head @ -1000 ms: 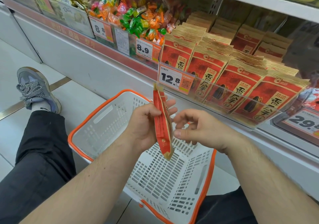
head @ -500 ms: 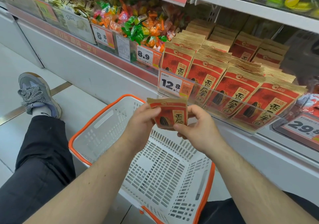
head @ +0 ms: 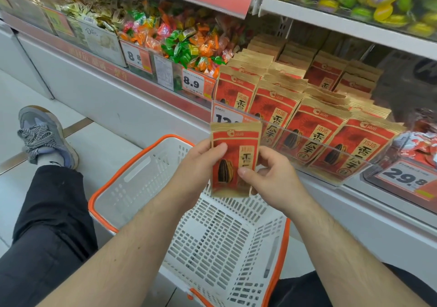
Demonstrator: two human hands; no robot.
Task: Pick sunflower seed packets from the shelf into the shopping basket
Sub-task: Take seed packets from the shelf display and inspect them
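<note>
Both hands – left hand [head: 201, 165], right hand [head: 272, 179] – pinch one red-and-gold foil sunflower seed packet [head: 234, 157] upright above the white slatted plastic shopping basket with orange rim [head: 104, 195] – nothing lies inside it yet.

1. I read "8.9" on the orange-and-white price tag [head: 198, 83] at the front of the candy bin.
2. To its left, another price tag [head: 137, 57] shows "8" and part of a second digit I can't make out.
3. The price tag [head: 227, 117] in front of the red packets on the shelf [head: 314, 127] starts "12"; the rest is hidden behind the packet [head: 235, 160] I'm holding.
4. At far right, a price tag [head: 408, 179] reads "29.8".
5. The held packet and the shelf packets carry large Chinese characters, "香瓜子", with the brand "洽洽" above.
6. Faint Chinese lettering runs along the red shelf strip [head: 99, 63]; I can't read it.
</note>
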